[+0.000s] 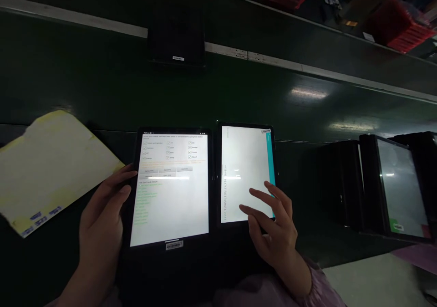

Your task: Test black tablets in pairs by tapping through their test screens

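Two lit tablets lie side by side in front of me. The left tablet (170,188) shows a white screen with check boxes and green text lines. My left hand (102,216) grips its left edge, thumb on the bezel. The right tablet (246,170) shows a mostly white screen with a teal strip along its right side. My right hand (273,225) hovers over its lower right corner with fingers spread and extended toward the screen, holding nothing.
A yellowish paper envelope (51,170) lies at the left. A dark green conveyor belt (102,84) runs behind, carrying a dark tablet (176,40). More tablets stand at the right, one lit (399,188). Red crates (399,24) sit at the top right.
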{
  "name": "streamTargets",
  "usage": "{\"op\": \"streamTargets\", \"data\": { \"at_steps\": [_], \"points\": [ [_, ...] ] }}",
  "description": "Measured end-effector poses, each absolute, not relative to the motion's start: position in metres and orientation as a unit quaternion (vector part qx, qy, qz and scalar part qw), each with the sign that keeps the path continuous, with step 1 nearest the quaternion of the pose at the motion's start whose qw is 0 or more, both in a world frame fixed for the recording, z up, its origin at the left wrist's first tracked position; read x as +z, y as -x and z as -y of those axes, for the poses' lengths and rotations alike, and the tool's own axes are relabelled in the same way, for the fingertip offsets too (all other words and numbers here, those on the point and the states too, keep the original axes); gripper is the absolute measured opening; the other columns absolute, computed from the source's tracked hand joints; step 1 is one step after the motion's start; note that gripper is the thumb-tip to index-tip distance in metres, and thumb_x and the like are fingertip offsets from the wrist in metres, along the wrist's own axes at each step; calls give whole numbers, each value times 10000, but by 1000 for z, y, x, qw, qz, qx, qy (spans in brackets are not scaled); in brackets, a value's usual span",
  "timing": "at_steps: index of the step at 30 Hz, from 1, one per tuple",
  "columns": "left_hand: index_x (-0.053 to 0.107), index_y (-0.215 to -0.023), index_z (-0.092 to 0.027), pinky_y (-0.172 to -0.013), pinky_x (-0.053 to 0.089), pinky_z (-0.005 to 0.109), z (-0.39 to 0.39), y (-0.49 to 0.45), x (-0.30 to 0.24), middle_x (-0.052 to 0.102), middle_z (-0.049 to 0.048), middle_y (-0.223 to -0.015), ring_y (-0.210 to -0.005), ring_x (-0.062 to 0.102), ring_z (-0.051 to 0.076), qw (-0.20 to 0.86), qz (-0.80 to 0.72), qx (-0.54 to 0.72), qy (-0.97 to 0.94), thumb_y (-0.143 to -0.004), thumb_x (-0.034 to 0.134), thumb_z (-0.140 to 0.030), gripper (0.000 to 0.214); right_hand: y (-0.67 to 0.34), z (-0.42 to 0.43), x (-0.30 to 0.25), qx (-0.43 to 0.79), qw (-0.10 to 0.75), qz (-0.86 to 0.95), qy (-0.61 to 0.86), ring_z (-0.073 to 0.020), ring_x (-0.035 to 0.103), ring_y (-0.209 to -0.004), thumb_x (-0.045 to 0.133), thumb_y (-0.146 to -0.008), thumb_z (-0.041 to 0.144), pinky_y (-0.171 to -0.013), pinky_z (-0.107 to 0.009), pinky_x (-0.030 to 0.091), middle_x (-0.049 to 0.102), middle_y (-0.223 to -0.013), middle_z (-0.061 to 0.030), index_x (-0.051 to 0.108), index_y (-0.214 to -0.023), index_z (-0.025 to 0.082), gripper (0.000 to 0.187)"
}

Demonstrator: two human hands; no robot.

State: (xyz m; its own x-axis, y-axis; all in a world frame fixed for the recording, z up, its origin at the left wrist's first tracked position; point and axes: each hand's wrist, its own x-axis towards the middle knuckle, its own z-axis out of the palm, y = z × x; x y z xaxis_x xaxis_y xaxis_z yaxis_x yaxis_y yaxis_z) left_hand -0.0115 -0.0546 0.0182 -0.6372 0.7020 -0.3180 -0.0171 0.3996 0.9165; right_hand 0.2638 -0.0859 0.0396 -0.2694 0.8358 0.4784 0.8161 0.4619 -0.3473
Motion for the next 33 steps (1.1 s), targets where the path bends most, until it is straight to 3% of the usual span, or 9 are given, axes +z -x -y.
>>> {"op": "streamTargets", "data": {
  "at_steps": [10, 16, 21, 24, 29, 33],
  "points": [
    [826, -935, -319, -1271, 447, 555, 58, 15, 21, 800, -14, -1350, -1437, 628, 370, 373, -751, 487, -243, -768, 767, -381, 187, -295, 56, 38, -55, 295, 774, 558, -365, 564, -1437, 596, -1046, 144, -1048, -525, 590, 714, -1331, -94, 791, -1110, 248, 231],
    [831, -904, -318, -1256, 465, 544, 55, 13, 18, 817, -25, -1301, -1392, 663, 368, 356, -754, 500, -234, -752, 756, -347, 172, -310, 29, 38, -63, 265, 759, 592, -433, 473, -1516, 521, -1110, 251, -1092, -643, 550, 648, -1464, -134, 782, -1233, 249, 289],
    [828, -908, -311, -1262, 451, 550, 53, 14, 16, 812, -9, -1323, -1404, 652, 370, 356, -758, 489, -244, -749, 751, -370, 186, -294, 28, 49, 22, 288, 835, 468, -367, 491, -1524, 583, -1059, 158, -1157, -559, 555, 695, -1406, -93, 815, -1054, 240, 246],
    [831, -888, -305, -1195, 517, 576, 52, 18, 13, 817, 10, -1298, -1367, 669, 394, 337, -767, 483, -253, -724, 750, -405, 209, -278, 46, 53, 86, 283, 865, 405, -329, 508, -1513, 603, -1029, 147, -1181, -512, 555, 754, -1316, -85, 809, -958, 232, 233],
    [823, -899, -302, -1226, 488, 566, 54, 18, 14, 812, 7, -1307, -1358, 676, 378, 345, -762, 481, -265, -733, 739, -401, 211, -263, 69, 53, 109, 252, 876, 397, -291, 580, -1454, 587, -996, 127, -1198, -494, 556, 818, -1201, -55, 807, -879, 250, 278],
    [819, -862, -307, -1232, 495, 517, 53, 13, 16, 824, -19, -1273, -1356, 682, 344, 330, -769, 485, -254, -745, 715, -333, 159, -271, 64, 50, 72, 279, 860, 422, -312, 607, -1428, 592, -976, 97, -1149, -484, 598, 814, -1196, -72, 798, -823, 227, 289]
  ]
}}
